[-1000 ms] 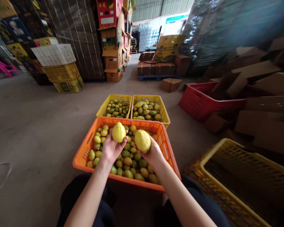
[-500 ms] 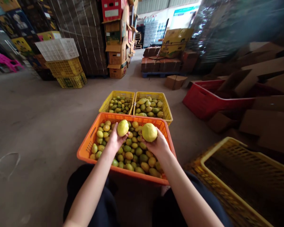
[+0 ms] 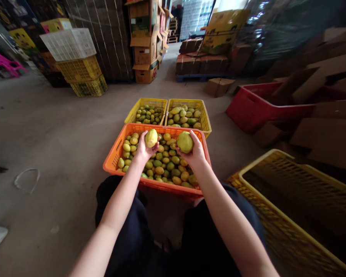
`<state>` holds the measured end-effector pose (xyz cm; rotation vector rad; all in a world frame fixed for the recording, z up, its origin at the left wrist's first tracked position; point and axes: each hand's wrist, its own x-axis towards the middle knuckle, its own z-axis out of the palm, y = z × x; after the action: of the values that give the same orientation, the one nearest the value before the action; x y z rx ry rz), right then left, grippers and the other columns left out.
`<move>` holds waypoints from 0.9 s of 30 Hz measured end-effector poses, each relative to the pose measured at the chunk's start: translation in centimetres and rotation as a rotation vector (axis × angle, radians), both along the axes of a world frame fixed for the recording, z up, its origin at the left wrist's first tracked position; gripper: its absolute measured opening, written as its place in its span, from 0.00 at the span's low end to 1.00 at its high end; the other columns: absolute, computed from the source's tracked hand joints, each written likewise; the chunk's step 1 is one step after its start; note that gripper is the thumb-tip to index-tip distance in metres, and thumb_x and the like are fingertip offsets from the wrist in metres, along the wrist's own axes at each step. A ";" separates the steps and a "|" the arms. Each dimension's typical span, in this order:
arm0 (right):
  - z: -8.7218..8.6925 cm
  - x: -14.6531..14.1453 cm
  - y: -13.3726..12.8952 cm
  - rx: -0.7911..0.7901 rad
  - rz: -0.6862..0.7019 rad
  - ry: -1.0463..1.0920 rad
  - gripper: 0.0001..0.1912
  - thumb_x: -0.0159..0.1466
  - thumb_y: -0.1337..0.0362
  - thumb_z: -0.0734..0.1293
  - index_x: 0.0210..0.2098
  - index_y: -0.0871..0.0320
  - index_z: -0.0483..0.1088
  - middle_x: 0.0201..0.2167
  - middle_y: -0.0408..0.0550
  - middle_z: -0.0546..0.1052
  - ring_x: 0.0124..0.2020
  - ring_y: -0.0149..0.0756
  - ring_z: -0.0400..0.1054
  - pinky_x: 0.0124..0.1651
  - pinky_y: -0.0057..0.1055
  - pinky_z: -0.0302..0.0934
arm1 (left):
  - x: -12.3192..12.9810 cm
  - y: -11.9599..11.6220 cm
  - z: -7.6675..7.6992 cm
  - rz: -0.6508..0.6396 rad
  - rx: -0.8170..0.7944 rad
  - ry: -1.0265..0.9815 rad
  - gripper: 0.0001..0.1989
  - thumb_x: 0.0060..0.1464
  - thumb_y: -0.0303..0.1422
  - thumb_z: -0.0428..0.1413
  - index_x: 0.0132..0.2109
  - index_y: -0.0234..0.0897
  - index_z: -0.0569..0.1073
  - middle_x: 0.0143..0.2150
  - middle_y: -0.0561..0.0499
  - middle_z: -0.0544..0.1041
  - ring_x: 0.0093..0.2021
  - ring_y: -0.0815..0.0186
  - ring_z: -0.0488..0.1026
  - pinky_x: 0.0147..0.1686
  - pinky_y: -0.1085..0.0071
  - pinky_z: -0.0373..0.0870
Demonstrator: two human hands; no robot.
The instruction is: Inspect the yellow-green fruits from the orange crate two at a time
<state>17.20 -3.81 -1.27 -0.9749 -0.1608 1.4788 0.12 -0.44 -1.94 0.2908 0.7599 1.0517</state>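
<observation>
My left hand (image 3: 145, 148) is closed around a yellow lemon (image 3: 151, 138), held up above the orange crate (image 3: 111, 163). In my right hand (image 3: 195, 152) sits a larger, rounder, yellow-green lemon (image 3: 185, 142), with the fingers curled under and beside it. The two lemons are apart, side by side at about the same height. Beneath them the crate holds many green and yellow lemon-like fruits (image 3: 159, 170), partly covered by my hands and forearms.
Two yellow crates (image 3: 145, 100) of similar fruit stand behind the orange one. A yellow crate (image 3: 272, 156) is at the right, with a red bin (image 3: 245, 109) and cardboard beyond. Stacked white and yellow crates (image 3: 79, 69) stand at the left. A thin loop (image 3: 27, 181) lies on the floor.
The view has tipped downward, so the crates and hands appear higher. Both hands still hold the same lemons, and the right-hand lemon is turned slightly.
</observation>
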 end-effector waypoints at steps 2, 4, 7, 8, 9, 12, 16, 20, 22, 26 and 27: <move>-0.1 0.0 -0.2 -0.026 0.030 0.034 0.14 0.61 0.53 0.59 0.31 0.57 0.68 0.21 0.45 0.74 0.23 0.34 0.68 0.19 0.26 0.63 | -0.4 -0.2 0.1 0.002 -0.045 -0.039 0.18 0.58 0.41 0.46 0.41 0.32 0.72 0.29 0.46 0.75 0.20 0.70 0.69 0.17 0.76 0.67; -0.1 0.0 -0.2 -0.051 0.057 0.044 0.17 0.63 0.54 0.56 0.31 0.58 0.68 0.21 0.48 0.74 0.22 0.34 0.67 0.18 0.26 0.61 | -0.7 -0.3 0.4 0.025 -0.098 -0.040 0.18 0.60 0.39 0.43 0.42 0.32 0.72 0.27 0.47 0.75 0.21 0.69 0.70 0.16 0.77 0.66; -0.2 -0.2 -0.1 -0.090 0.057 0.022 0.15 0.64 0.57 0.54 0.32 0.58 0.68 0.20 0.47 0.74 0.20 0.34 0.66 0.17 0.26 0.60 | -1.0 -0.5 0.8 0.044 -0.161 -0.036 0.18 0.62 0.38 0.41 0.44 0.33 0.71 0.25 0.47 0.73 0.25 0.67 0.72 0.17 0.78 0.67; -0.2 -0.3 -0.1 -0.101 0.042 0.014 0.14 0.64 0.58 0.54 0.32 0.57 0.67 0.20 0.46 0.73 0.20 0.34 0.67 0.19 0.26 0.61 | -1.1 -0.5 0.9 0.042 -0.161 -0.038 0.18 0.61 0.39 0.42 0.44 0.33 0.71 0.25 0.47 0.73 0.25 0.67 0.72 0.17 0.77 0.67; -0.2 -0.3 0.0 -0.111 0.024 0.004 0.12 0.64 0.59 0.55 0.32 0.56 0.66 0.20 0.44 0.73 0.21 0.34 0.67 0.20 0.27 0.62 | -1.3 -0.6 1.0 0.037 -0.143 -0.037 0.18 0.60 0.41 0.45 0.44 0.32 0.71 0.25 0.48 0.73 0.24 0.67 0.72 0.16 0.78 0.67; -0.3 -0.5 0.1 -0.136 0.009 -0.014 0.09 0.63 0.59 0.57 0.32 0.54 0.65 0.20 0.42 0.73 0.22 0.34 0.68 0.21 0.28 0.64 | -1.7 -0.9 1.0 0.034 -0.100 -0.003 0.17 0.53 0.43 0.55 0.42 0.32 0.72 0.25 0.49 0.72 0.21 0.70 0.69 0.11 0.81 0.59; -0.3 -0.5 0.0 -0.143 0.080 -0.002 0.11 0.63 0.58 0.56 0.31 0.54 0.67 0.20 0.45 0.73 0.22 0.36 0.68 0.19 0.29 0.63 | -2.3 -0.8 0.4 0.051 -0.061 -0.045 0.17 0.50 0.42 0.56 0.41 0.32 0.72 0.27 0.48 0.74 0.22 0.69 0.71 0.15 0.79 0.63; 0.0 -0.5 -0.1 -0.170 0.010 -0.008 0.11 0.62 0.55 0.58 0.30 0.53 0.66 0.20 0.43 0.72 0.23 0.36 0.67 0.22 0.31 0.64 | -2.4 -0.5 -0.2 0.074 -0.060 -0.106 0.19 0.55 0.43 0.49 0.43 0.33 0.73 0.28 0.46 0.75 0.23 0.67 0.71 0.18 0.76 0.67; 0.2 -0.4 -0.1 -0.192 -0.045 -0.017 0.09 0.61 0.56 0.59 0.29 0.52 0.65 0.20 0.40 0.72 0.23 0.35 0.67 0.24 0.31 0.64 | -2.2 -0.4 -0.2 0.101 -0.069 -0.083 0.17 0.58 0.40 0.46 0.43 0.33 0.73 0.27 0.46 0.75 0.25 0.66 0.72 0.19 0.75 0.68; 0.4 -0.2 0.0 -0.199 -0.032 0.010 0.10 0.62 0.58 0.55 0.29 0.52 0.65 0.20 0.42 0.72 0.25 0.36 0.68 0.25 0.31 0.64 | -1.8 -0.6 -0.1 0.095 -0.054 -0.104 0.15 0.60 0.33 0.44 0.42 0.32 0.74 0.27 0.47 0.75 0.29 0.66 0.73 0.26 0.74 0.72; 0.4 -0.2 0.0 -0.200 -0.026 0.023 0.12 0.62 0.58 0.54 0.30 0.53 0.65 0.20 0.43 0.72 0.25 0.37 0.68 0.25 0.32 0.64 | -1.7 -0.7 0.0 0.084 -0.046 -0.120 0.15 0.61 0.33 0.43 0.41 0.31 0.73 0.28 0.46 0.75 0.30 0.66 0.74 0.27 0.74 0.72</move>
<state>17.05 -3.82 -0.90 -1.1153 0.0178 1.5018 -1.56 -1.09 -1.96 0.1564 0.6919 1.1188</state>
